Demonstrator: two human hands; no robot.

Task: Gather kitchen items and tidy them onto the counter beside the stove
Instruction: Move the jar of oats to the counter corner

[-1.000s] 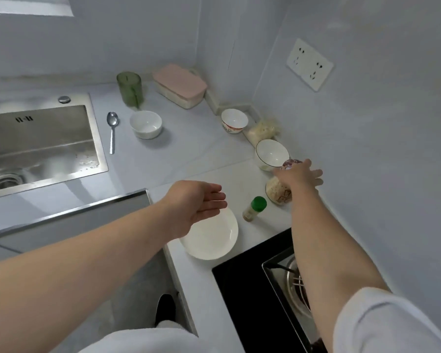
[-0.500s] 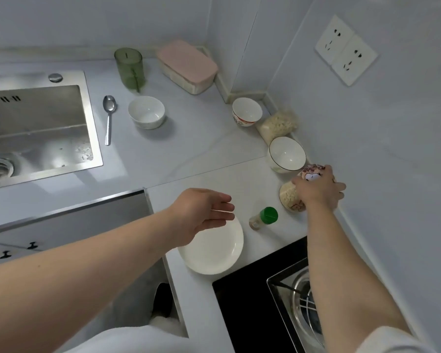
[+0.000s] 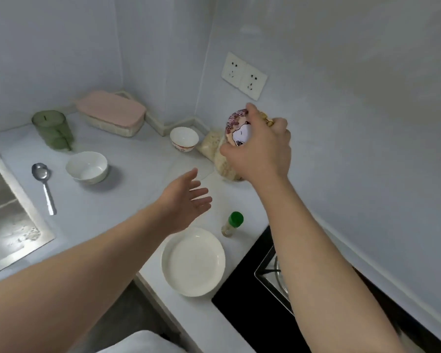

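A person's right hand (image 3: 259, 154) clamps around a cartoon-lidded jar (image 3: 236, 133), held by the wall above the counter (image 3: 138, 174), its lid tipped up and leftward. The left hand (image 3: 186, 200), fingers spread and empty, hovers just below-left of it; the stove (image 3: 239, 301) lies nearer the person

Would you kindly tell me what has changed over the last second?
The right hand, resting on the bag before, now grips its top and has lifted it. The left hand moved forward from above the plate, opening wider. Plate, bottle and spoon stayed put.
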